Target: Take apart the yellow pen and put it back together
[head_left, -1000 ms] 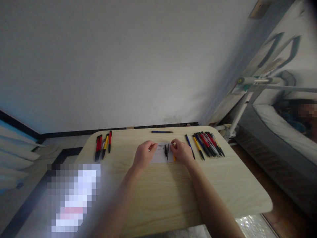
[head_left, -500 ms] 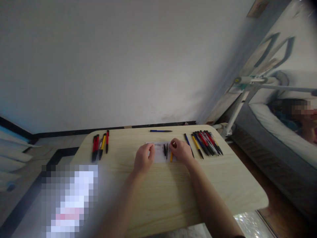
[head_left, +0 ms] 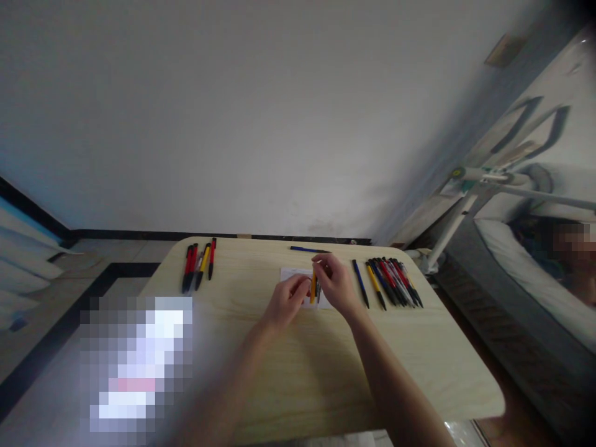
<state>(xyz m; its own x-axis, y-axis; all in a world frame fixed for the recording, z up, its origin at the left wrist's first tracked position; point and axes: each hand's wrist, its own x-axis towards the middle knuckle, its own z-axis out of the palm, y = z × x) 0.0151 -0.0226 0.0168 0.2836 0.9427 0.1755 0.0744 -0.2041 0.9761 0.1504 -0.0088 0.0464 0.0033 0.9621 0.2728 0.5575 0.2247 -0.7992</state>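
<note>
Over a white sheet of paper (head_left: 289, 272) on the table, my two hands are close together. My right hand (head_left: 336, 282) pinches a yellow pen barrel (head_left: 313, 287), which stands nearly upright in the view. Beside it on the left, my left hand (head_left: 287, 301) has its thumb and fingers pressed together. What it holds, if anything, is too small to make out. Small dark pen parts (head_left: 318, 293) lie on the paper, partly hidden by my right hand. Behind the hands lies a blue pen (head_left: 307, 249), its right end near my right fingers.
Several pens (head_left: 395, 282) lie in a row at the table's right, with a blue pen (head_left: 360, 284) and a yellow pen (head_left: 376, 285) nearest my hand. Red and yellow pens (head_left: 198, 267) lie at the left. A wall (head_left: 261, 124) rises behind the table (head_left: 302, 385). A person (head_left: 575, 254) is at the far right.
My right hand has lifted the yellow barrel from the paper and moved it toward my left hand. My left hand has come closer to the right. The camera view has shifted slightly.
</note>
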